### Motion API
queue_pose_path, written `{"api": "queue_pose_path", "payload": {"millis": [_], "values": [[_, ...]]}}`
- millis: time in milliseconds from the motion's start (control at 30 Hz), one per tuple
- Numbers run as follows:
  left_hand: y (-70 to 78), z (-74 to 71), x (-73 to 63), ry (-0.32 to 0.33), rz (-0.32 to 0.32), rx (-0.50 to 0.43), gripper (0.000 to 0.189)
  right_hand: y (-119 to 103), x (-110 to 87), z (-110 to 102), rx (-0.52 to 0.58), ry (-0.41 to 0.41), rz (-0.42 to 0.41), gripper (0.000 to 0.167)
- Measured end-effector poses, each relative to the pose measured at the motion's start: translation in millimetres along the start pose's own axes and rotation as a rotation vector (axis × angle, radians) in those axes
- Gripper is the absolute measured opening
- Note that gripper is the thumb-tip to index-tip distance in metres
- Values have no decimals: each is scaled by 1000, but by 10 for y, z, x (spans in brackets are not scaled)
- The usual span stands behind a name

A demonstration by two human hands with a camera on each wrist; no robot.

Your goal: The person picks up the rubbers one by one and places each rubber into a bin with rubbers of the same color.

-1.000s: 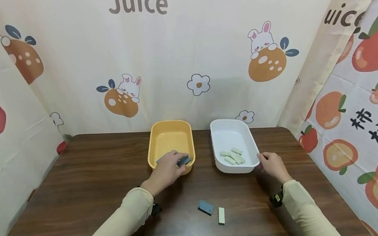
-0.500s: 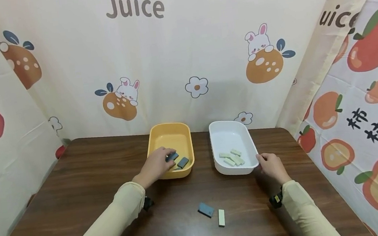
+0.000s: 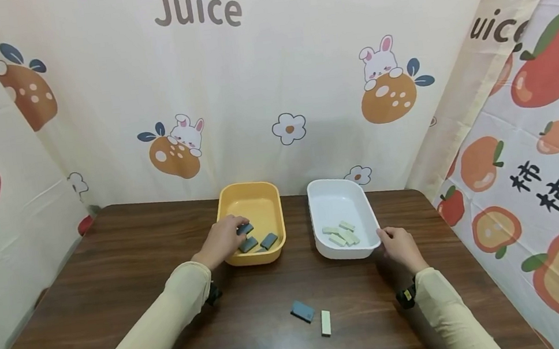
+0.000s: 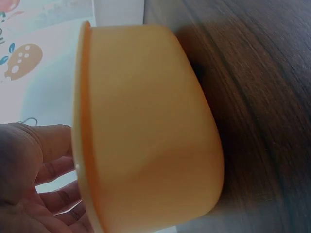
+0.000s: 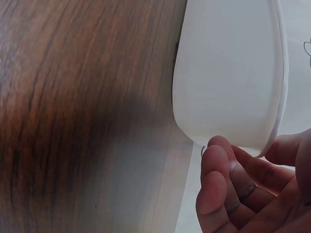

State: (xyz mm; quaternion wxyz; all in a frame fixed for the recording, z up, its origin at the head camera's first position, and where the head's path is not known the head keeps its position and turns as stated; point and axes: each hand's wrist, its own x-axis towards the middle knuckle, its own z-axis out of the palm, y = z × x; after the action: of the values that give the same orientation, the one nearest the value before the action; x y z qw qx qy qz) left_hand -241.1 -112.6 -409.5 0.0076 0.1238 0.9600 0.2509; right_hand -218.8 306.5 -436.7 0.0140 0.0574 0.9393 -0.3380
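My left hand [image 3: 222, 240] reaches over the left rim of a yellow plastic tub [image 3: 278, 215]. Its fingertips lie around a small blue block [image 3: 246, 228] inside; in the left wrist view the rim hides them. Two more blue blocks, a nearer one [image 3: 248, 244] and one to its right [image 3: 269, 241], lie on the tub's floor. My right hand [image 3: 399, 248] pinches the near right corner of a white plastic tub [image 3: 337, 196], thumb and fingers at the rim, also visible in the right wrist view [image 5: 252, 179]. Several pale green blocks [image 3: 341, 234] lie in the white tub.
On the dark wooden table [image 3: 172, 327] in front of the tubs lie a blue block [image 3: 303, 312] and a pale green block [image 3: 325, 323], side by side. A fruit-printed curtain [image 3: 247, 85] hangs behind the tubs and along both sides.
My left hand has drawn left inside the yellow tub, uncovering blue blocks on its floor; one blue block stays at the fingertips. My right hand keeps its hold on the white tub.
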Motion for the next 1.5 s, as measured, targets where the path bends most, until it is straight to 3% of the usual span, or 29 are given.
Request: {"api": "queue_pose_path", "payload": {"millis": [433, 767, 1267, 1500], "values": [[-70, 74, 149, 28, 40, 48, 30, 10, -23, 27, 12, -20, 23, 42], [-130, 113, 309, -12, 22, 69, 28, -5, -19, 21, 4, -8, 22, 42], [-152, 211, 442, -14, 69, 110, 22, -15, -28, 22, 2, 4, 15, 40], [-150, 229, 479, -9, 79, 136, 33, -7, -8, 16, 2, 8, 15, 40]]}}
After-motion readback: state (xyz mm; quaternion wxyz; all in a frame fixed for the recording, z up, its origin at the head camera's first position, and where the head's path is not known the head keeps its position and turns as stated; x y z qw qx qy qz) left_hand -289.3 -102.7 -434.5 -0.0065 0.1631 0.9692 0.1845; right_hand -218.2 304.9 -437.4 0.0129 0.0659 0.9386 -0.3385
